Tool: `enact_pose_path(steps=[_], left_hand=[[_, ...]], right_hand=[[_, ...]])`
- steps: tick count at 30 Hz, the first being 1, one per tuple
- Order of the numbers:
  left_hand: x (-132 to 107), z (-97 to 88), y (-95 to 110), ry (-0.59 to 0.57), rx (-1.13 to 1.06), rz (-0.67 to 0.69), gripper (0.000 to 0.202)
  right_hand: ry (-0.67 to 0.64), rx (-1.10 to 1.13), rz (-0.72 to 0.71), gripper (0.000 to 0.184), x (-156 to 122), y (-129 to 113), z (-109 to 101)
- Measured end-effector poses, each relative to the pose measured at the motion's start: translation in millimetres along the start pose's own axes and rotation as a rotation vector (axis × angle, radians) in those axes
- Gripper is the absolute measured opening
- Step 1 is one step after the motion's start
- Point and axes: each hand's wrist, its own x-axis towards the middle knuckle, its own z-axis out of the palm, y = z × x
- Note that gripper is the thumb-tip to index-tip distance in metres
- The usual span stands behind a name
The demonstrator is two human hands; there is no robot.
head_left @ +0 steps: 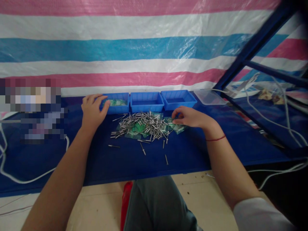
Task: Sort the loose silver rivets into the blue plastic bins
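My left hand is at the left blue bin, fingers spread and thumb apart over its left end. Small green-tinted plastic packets lie inside that bin. A heap of silver pop rivets is on the blue table in front of the bins, mixed with more green packets. At the heap's right side, my right hand is low over some packets, its thumb and fingers curled together. What sits between those fingertips is too small to make out. Several loose rivets lie nearer the table's front edge.
A middle bin and a right bin stand beside the left one. A clear plastic lid lies further right. White cables run along both sides. A blue metal frame rises at right; striped sheeting hangs behind.
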Motion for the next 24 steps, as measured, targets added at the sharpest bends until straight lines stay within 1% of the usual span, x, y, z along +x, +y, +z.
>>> enact_pose_path(steps=[2,4,7,10,13,14,16,18,21,24], left_hand=[[-1.8,-1.0,-0.4,-0.002,-0.007,-0.011,0.030],[-2.8,-2.5,1.2,-0.011,-0.026,-0.012,0.030],[-2.9,-6.1,11.0,-0.020,-0.058,0.020,0.029],[-5.5,-11.1,32.3,-0.023,-0.114,0.113,0.026],[-14.2,-16.6,62.0,-0.061,-0.234,0.221,0.024],[-18.0,-18.2,72.2,-0.083,-0.271,0.248,0.024],[-25.8,-20.6,90.4,-0.173,-0.345,0.306,0.025],[-31.9,-21.7,103.1,-0.277,-0.384,0.309,0.027],[-35.4,-22.1,108.5,-0.373,-0.403,0.216,0.030],[-33.5,-22.3,103.2,-0.456,-0.461,0.148,0.025]], right_hand=[[0.022,0.072,0.034,0.018,-1.1,0.8,-2.2],[0.039,0.190,0.046,0.021,-3.5,2.1,-5.0],[0.086,0.354,0.029,0.025,-8.2,4.4,-10.3],[0.128,0.418,0.030,0.029,-11.4,5.1,-14.6],[0.155,0.492,0.009,0.027,-10.2,-1.1,-13.3],[0.181,0.536,-0.011,0.026,-8.4,-5.9,-10.5],[0.253,0.654,-0.053,0.025,-2.9,-20.4,-1.1],[0.316,0.787,-0.086,0.025,5.1,-39.6,11.7],[0.342,0.909,-0.161,0.025,20.4,-68.9,28.7],[0.366,0.950,-0.222,0.026,34.6,-88.6,37.1]])
